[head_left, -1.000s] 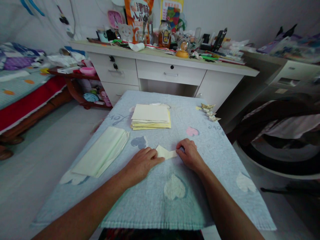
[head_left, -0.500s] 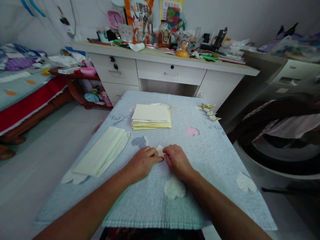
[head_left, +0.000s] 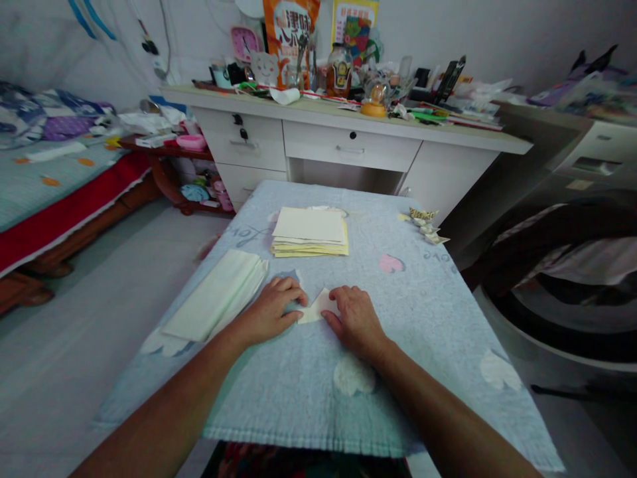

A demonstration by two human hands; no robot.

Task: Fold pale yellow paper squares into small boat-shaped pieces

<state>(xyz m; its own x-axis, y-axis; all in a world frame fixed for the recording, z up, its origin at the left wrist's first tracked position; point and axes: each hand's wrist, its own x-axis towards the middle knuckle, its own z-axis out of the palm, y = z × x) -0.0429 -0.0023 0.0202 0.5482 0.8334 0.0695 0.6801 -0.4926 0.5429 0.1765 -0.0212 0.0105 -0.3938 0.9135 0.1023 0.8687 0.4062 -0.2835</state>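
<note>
A small folded piece of cream paper (head_left: pixel 313 312) lies on the cloth-covered table between my two hands, one corner pointing up and away. My left hand (head_left: pixel 273 311) has its fingers curled, with the thumb and fingertips at the paper's left end. On the right side, my right hand (head_left: pixel 355 320) grips the paper between thumb and bent fingers, hiding that end. Beyond the hands sits a stack of cream and yellow paper sheets (head_left: pixel 309 229). Left of my left hand is a folded pale sheaf of paper (head_left: pixel 216 295).
Several small folded paper pieces (head_left: pixel 428 227) stand at the table's far right edge. A pale blue patterned cloth (head_left: pixel 408 372) covers the table. Behind is a cluttered white desk (head_left: pixel 348 136); a washing machine (head_left: pixel 572 172) is on the right, a bed (head_left: pixel 64 179) on the left.
My hands have moved apart, the left one shifting leftward, and more of the folded paper shows between them. The whole view has shifted slightly.
</note>
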